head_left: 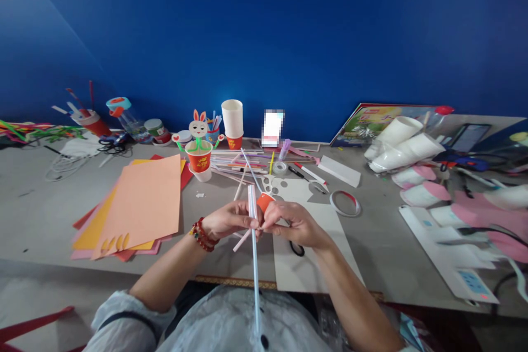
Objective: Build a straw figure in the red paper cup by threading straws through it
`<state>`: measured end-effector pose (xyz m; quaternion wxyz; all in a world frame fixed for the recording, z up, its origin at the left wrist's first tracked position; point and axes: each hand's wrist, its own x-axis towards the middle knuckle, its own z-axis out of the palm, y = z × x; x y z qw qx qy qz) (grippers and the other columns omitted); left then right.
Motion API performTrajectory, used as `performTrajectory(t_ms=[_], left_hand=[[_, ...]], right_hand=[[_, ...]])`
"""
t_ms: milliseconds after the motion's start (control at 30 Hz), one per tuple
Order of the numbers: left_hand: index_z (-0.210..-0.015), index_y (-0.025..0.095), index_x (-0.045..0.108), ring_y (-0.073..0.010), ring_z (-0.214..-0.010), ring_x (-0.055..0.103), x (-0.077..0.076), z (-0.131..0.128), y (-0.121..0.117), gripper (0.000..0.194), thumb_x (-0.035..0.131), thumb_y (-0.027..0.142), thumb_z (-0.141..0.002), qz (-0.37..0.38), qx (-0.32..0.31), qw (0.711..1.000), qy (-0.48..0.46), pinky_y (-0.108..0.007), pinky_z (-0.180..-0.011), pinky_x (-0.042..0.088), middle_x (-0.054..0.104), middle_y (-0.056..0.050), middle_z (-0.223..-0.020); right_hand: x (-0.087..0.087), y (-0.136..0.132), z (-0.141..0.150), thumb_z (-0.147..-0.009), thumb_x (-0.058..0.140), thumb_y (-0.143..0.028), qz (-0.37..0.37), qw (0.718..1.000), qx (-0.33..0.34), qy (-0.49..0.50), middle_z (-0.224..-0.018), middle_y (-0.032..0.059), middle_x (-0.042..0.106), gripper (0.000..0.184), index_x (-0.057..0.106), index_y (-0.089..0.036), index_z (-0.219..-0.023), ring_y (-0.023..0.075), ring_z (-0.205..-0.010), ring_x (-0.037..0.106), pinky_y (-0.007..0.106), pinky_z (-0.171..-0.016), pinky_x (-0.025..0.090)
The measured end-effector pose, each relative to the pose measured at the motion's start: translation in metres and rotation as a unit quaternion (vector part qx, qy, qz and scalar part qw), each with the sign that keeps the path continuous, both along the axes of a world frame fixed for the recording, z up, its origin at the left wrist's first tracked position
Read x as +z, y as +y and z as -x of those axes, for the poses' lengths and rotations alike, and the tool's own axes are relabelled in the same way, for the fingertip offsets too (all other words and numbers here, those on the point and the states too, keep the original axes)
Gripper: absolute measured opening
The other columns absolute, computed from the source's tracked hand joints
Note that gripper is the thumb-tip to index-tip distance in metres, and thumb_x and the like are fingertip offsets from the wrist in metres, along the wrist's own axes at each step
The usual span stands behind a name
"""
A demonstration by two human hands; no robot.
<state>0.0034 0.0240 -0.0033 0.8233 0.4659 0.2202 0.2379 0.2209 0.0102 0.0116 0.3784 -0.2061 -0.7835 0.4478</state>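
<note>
My left hand (233, 219), with a red bead bracelet at the wrist, is closed around pale drinking straws (254, 269). A long light-blue one runs down toward my body, and a short pinkish one sticks out below the fingers. Close against it, my right hand (295, 223) is pinched at the left fingertips; what it grips is too small to make out. Just behind both hands lies an orange paper cup (264, 201), partly hidden. A black scissors handle (297, 249) shows beneath my right hand, over a white paper sheet (317, 264).
Coloured paper sheets (144, 203) are stacked at left. A rabbit-faced paper cup (200, 159) stands behind, near scattered straws (235, 162). A tape roll (345, 203) lies at right, before a power strip (445, 253) and bagged white cups (406, 154). A blue wall (264, 38) rises behind.
</note>
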Motion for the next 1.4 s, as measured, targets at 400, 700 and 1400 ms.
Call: performTrajectory(t_ms=[400,700,1400], left_hand=[[-0.09,0.015,0.07,-0.0173,-0.081,0.066,0.019,0.005,-0.009,0.021,0.074,0.034,-0.083,-0.14,0.137,0.978,0.068,-0.027,-0.076,0.051,0.072,-0.005,-0.085],[-0.087,0.013,0.068,-0.0149,-0.071,0.063,0.013,0.005,-0.006,0.027,0.075,0.038,-0.081,-0.13,0.197,0.969,0.07,-0.026,-0.071,0.05,0.068,-0.004,-0.078],[-0.088,0.016,0.068,-0.0135,-0.073,0.059,0.053,0.05,0.0,0.02,0.07,0.036,-0.086,-0.239,0.418,0.874,0.064,-0.024,-0.069,0.049,0.065,-0.002,-0.08]], right_hand=[[-0.005,-0.022,0.011,-0.087,0.07,-0.038,0.158,0.978,-0.137,0.005,-0.085,0.0031,0.07,0.019,0.068,-0.02,-0.09,0.0172,-0.078,0.067,0.028,-0.072,0.055],[-0.007,-0.016,0.01,-0.086,0.07,-0.044,0.25,0.953,-0.155,0.075,-0.088,0.0045,0.07,0.028,0.065,-0.019,-0.097,0.0169,-0.078,0.068,0.028,-0.07,0.056],[0.003,-0.023,-0.008,-0.093,0.056,-0.013,-0.292,0.918,-0.17,-0.206,-0.099,0.0064,0.072,0.019,0.068,-0.022,-0.105,0.0207,-0.09,0.064,0.03,-0.073,0.052]])
